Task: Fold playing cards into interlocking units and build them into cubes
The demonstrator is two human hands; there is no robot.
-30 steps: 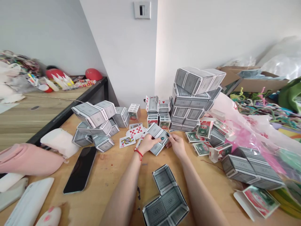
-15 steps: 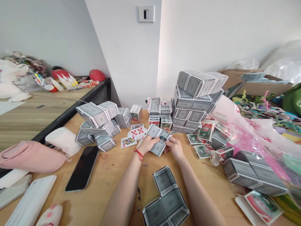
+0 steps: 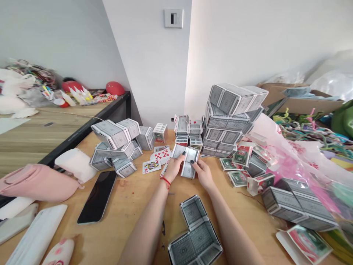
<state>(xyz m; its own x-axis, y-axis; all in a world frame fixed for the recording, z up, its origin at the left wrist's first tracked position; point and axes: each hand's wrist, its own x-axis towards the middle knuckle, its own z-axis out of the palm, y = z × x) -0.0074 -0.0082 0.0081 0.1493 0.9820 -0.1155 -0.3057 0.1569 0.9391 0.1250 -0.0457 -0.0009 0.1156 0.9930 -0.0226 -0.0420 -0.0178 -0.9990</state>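
Observation:
My left hand point(image 3: 173, 168), with a red string bracelet at the wrist, pinches grey-backed playing cards point(image 3: 189, 162) from the left. On the other side, my right hand point(image 3: 204, 173) is closed on their lower right edge, thumb on top. The cards look creased or folded; how they join is hidden by my fingers. Loose face-up cards point(image 3: 161, 155), among them a queen point(image 3: 151, 166), lie left of my hands. Between my forearms sits an L-shaped block of folded cards point(image 3: 197, 233). Just beyond my hands stand small card blocks point(image 3: 182, 125).
A tall stack of card blocks point(image 3: 226, 117) rises at the back right, another stack point(image 3: 114, 141) at the left. Green-and-red card boxes point(image 3: 238, 177) lie right of my hands. A phone point(image 3: 97, 197) and pink pouch point(image 3: 35, 183) occupy the left side. Pink plastic point(image 3: 292, 158) spreads at right.
The cards in my hands have turned more upright, and a second card back shows separately at their left. My left thumb has shifted up along them. Everything on the table keeps its place.

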